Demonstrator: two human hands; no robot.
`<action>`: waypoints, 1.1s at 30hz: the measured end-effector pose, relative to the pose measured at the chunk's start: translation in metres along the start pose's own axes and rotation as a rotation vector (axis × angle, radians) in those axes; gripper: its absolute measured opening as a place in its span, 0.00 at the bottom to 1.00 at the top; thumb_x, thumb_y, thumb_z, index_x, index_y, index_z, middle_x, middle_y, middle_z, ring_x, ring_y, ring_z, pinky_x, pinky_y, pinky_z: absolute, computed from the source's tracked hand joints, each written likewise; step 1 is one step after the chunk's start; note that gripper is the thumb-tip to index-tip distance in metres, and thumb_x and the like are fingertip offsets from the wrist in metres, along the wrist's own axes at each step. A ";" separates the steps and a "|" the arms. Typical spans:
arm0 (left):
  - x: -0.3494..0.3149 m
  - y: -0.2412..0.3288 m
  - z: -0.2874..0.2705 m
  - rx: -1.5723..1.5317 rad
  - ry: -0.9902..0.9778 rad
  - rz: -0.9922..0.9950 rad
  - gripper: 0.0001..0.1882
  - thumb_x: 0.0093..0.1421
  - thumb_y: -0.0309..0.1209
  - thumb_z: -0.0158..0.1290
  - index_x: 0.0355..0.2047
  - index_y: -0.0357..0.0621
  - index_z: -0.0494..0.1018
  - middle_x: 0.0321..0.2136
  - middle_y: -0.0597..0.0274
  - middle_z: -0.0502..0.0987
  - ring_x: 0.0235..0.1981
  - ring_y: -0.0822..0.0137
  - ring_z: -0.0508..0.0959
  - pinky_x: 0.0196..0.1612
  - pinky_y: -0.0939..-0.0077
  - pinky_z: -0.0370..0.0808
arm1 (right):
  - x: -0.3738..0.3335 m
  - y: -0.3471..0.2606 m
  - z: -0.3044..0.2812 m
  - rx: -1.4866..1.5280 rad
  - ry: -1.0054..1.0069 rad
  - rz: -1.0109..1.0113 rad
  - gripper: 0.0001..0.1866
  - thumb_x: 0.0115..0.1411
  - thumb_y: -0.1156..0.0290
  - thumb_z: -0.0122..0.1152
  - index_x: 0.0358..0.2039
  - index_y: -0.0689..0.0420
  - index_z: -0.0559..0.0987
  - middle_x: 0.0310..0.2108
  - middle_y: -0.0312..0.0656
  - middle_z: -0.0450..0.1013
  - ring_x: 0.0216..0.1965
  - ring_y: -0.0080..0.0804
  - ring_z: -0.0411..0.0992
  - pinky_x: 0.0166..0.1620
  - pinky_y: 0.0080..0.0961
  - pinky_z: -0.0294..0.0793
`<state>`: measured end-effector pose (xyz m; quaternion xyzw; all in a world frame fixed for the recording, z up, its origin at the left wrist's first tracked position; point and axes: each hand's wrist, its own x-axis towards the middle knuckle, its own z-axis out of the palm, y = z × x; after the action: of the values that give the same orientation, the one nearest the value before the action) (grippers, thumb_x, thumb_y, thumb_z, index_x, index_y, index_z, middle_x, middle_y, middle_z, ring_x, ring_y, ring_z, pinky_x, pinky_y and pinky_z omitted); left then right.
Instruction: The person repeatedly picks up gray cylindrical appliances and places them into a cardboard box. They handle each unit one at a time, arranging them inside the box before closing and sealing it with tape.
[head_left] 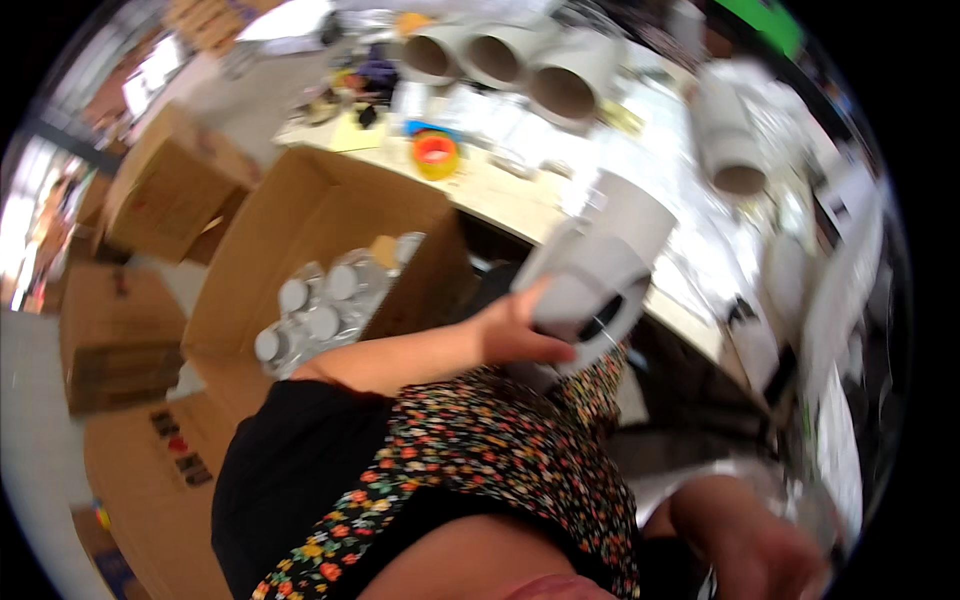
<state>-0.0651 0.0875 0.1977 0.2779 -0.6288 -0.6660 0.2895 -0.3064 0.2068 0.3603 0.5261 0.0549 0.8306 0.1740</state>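
Note:
My left hand (515, 327) reaches across my floral apron (490, 430) and is closed on a white, tube-shaped piece (610, 250). Its near end has a dark opening, and motion blur hides finer detail. The far end of the tube hangs over the edge of the worktable (510, 205). Down at the lower right is my right hand (770, 560), smeared by motion, near some clear plastic; its fingers cannot be made out.
To my left, an open cardboard box (320, 200) holds several clear bottles with white caps (325, 320). Other cartons (120, 325) stand farther left. White rolls with brown cores (570, 85), a tape roll (435, 155) and clear plastic wrap (650, 165) lie on the worktable.

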 end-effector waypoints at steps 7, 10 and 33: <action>0.006 0.013 -0.007 -0.633 -0.436 -0.078 0.57 0.35 0.39 0.70 0.60 0.34 0.47 0.57 0.52 0.59 0.58 0.62 0.59 0.60 0.66 0.55 | -0.139 -0.055 -0.071 -0.128 -0.092 1.708 0.50 0.48 0.42 0.61 0.60 0.65 0.53 0.58 0.47 0.56 0.58 0.38 0.57 0.59 0.35 0.56; 0.015 0.000 -0.008 -0.632 -0.579 -0.115 0.52 0.38 0.33 0.67 0.60 0.33 0.49 0.57 0.52 0.59 0.58 0.61 0.60 0.58 0.66 0.58 | -0.144 -0.063 -0.052 0.310 0.226 1.928 0.54 0.45 0.38 0.61 0.61 0.62 0.51 0.59 0.46 0.54 0.59 0.35 0.56 0.58 0.32 0.58; 0.027 -0.030 -0.012 0.357 -0.381 0.322 0.34 0.46 0.17 0.55 0.56 0.48 0.64 0.52 0.56 0.69 0.51 0.65 0.70 0.51 0.73 0.67 | -0.108 -0.080 -0.202 -1.568 -0.963 1.316 0.24 0.49 0.65 0.59 0.48 0.55 0.74 0.36 0.51 0.71 0.39 0.46 0.69 0.44 0.34 0.68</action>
<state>-0.0761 0.0608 0.1671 0.0914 -0.8147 -0.5308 0.2147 -0.4263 0.2630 0.1572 0.4634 -0.8417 0.2768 -0.0121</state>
